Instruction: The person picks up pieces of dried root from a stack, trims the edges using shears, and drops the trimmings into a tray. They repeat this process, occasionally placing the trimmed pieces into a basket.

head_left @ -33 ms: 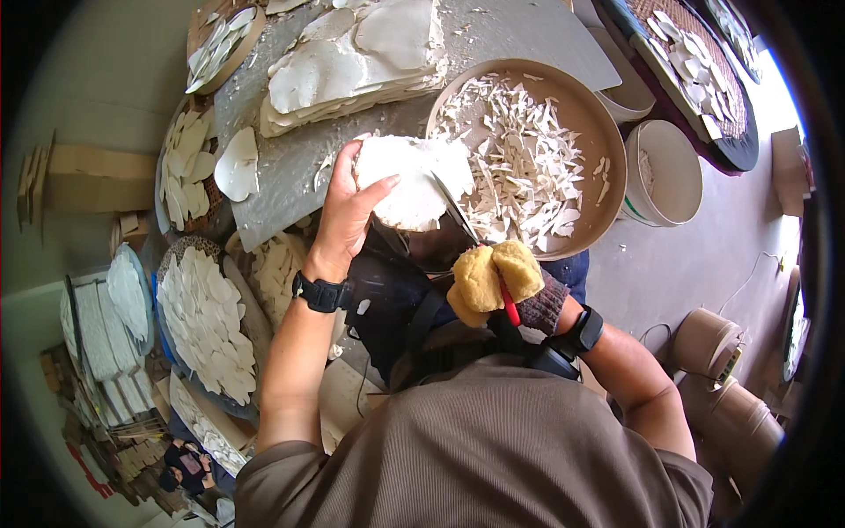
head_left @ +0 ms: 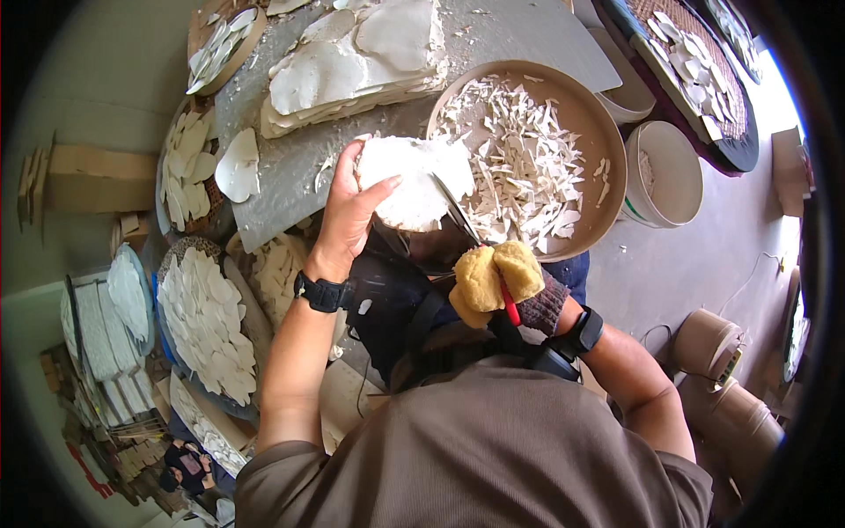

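Observation:
My left hand (head_left: pixel 348 207) is bare and pinches a thin, flat white slice (head_left: pixel 412 180) with a ragged edge, thumb on top. My right hand (head_left: pixel 515 295), in a dark knitted glove with thick yellow pads over the fingers, is closed round red-handled scissors (head_left: pixel 510 306). The scissor blades reach up to the slice's right side, and one lies across its face. Padding hides most of my right fingers. Beneath and beyond the slice is a round tan tray (head_left: pixel 607 198) holding many narrow white trimmings (head_left: pixel 528 158).
A tall stack of white slices (head_left: pixel 352 70) stands on the grey metal table (head_left: pixel 493 35); a single slice (head_left: pixel 238 165) lies at its left edge. Round trays of slices (head_left: pixel 207 317) crowd the left. A white bucket (head_left: pixel 664 176) stands right of the tray. Another person (head_left: pixel 187 466) is at far lower left.

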